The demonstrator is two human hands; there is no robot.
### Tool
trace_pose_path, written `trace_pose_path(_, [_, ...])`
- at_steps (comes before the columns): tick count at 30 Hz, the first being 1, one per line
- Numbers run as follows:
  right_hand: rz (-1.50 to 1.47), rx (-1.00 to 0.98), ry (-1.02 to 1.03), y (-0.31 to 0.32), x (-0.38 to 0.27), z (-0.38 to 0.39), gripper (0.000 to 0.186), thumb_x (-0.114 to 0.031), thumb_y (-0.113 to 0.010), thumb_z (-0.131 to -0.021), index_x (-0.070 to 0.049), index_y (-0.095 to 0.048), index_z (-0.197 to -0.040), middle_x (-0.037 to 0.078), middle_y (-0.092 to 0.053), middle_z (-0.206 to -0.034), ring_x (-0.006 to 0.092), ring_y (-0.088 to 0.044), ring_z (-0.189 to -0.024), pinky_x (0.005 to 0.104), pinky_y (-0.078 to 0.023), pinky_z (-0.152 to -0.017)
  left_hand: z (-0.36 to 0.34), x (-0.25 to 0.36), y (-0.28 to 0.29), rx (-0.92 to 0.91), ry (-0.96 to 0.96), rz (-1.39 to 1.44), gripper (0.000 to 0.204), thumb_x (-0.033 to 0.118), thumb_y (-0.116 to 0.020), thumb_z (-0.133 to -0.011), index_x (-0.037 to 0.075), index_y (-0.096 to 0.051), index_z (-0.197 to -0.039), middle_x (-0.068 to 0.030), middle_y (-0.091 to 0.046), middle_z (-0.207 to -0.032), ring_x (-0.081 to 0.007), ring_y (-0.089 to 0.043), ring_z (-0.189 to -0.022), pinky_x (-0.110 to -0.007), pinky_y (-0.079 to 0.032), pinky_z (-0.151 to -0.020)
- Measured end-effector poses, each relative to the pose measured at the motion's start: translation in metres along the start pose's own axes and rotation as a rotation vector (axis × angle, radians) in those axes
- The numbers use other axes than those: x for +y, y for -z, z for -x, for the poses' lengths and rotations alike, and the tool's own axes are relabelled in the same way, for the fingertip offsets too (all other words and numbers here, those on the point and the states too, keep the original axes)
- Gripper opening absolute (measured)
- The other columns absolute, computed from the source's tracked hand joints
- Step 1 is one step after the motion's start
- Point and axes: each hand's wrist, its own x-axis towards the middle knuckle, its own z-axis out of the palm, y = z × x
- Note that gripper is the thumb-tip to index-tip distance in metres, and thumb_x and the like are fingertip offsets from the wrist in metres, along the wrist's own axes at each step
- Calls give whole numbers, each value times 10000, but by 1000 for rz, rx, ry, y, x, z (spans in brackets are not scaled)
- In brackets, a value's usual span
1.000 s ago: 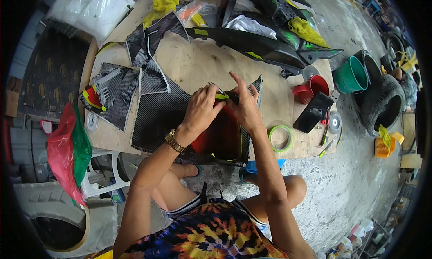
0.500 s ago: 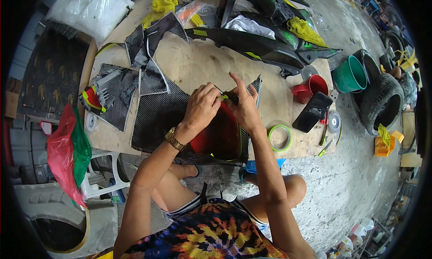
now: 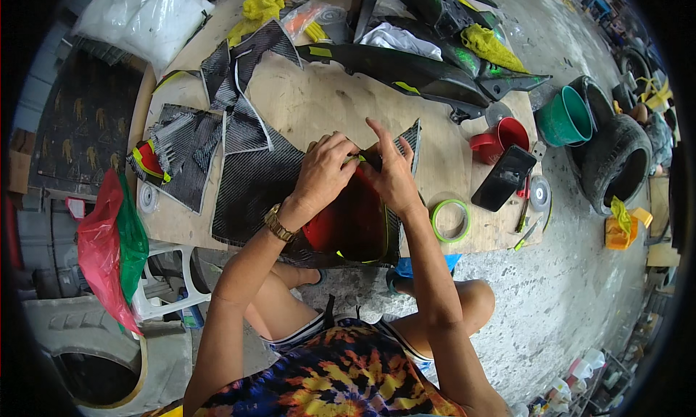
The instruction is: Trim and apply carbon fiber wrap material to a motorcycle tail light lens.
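A red, glossy part (image 3: pixel 341 225) with a yellow-green edge lies at the table's near side, on a sheet of black woven carbon-fibre cloth (image 3: pixel 250 188). My left hand (image 3: pixel 326 170), watch on its wrist, is closed at the part's far edge, its fingertips pinching the dark cloth there beside a bit of yellow-green tape. Right against it, my right hand (image 3: pixel 393 174) has its thumb bent in on the same dark edge, while one finger points up and away. The fingers partly hide what lies between them.
Carbon-fibre offcuts (image 3: pixel 243 91) and a cloth-covered red piece (image 3: pixel 148 159) lie to the left. A long black fairing (image 3: pixel 391 72) spans the back. At the right are a red mug (image 3: pixel 507 138), a phone (image 3: pixel 504 178) and a green tape roll (image 3: pixel 451 221).
Both hands stay at the far edge of the red part, with only small finger shifts. Less of the yellow-green tape shows between them now.
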Motion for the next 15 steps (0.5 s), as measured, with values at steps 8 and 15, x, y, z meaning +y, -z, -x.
trace_pose_path(8, [3,0,0,0,-4,-1,856,19,-702,-764,-167,-295,-1494,50,-642,-912,252,-610,-1041,534,-204,-1113,0,-1,-1,23,18,-3,143,88,-684,-819,37,-630,-941,-82,-634,-944,-293,-607,-940,-411,-462,-831])
trace_pose_path(15, [-31,-4,-10,4,-2,5,772,-60,-720,-799,-163,-348,-1467,64,-659,-940,256,-613,-1066,533,-197,-1120,2,-2,-3,-39,52,18,150,102,-690,-816,30,-635,-936,-110,-674,-948,-308,-637,-919,-412,-472,-824])
